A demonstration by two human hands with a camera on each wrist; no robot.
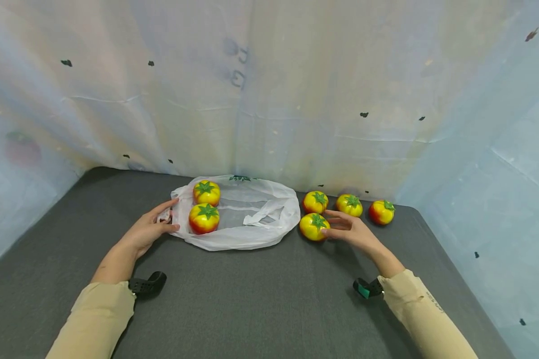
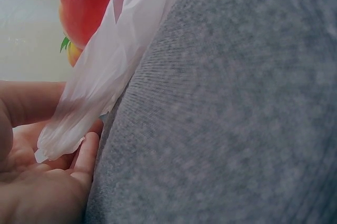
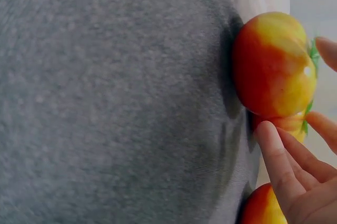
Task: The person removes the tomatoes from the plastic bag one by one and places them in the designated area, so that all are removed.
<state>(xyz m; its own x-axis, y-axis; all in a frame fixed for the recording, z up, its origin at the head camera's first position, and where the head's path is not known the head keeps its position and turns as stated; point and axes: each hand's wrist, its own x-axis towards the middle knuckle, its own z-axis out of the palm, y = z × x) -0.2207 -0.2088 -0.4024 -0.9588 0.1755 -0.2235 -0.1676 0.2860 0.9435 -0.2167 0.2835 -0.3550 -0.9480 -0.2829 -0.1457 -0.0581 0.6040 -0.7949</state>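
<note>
A white translucent plastic bag [image 1: 233,238] lies with its wide mouth facing up, two red-yellow tomatoes [image 1: 204,219] in its left part. My left hand [image 1: 144,232] holds the bag's left end; in the left wrist view, bunched plastic [image 2: 66,129] lies between the thumb and the curled fingers of the hand [image 2: 42,182]. Beside the bag's right edge is another tomato [image 1: 313,227]. My right hand [image 1: 352,233] is at its right side, fingers spread and partly bent. The right wrist view shows the fingertips of the hand [image 3: 295,176] close around the tomato [image 3: 274,66]; contact is unclear.
Behind the near tomato sits another one [image 1: 315,202], with two more [image 1: 349,205] [image 1: 381,212] farther right along the back edge of the dark grey table [image 1: 233,304]. Pale sheeting [image 1: 296,99] hangs behind and at both sides.
</note>
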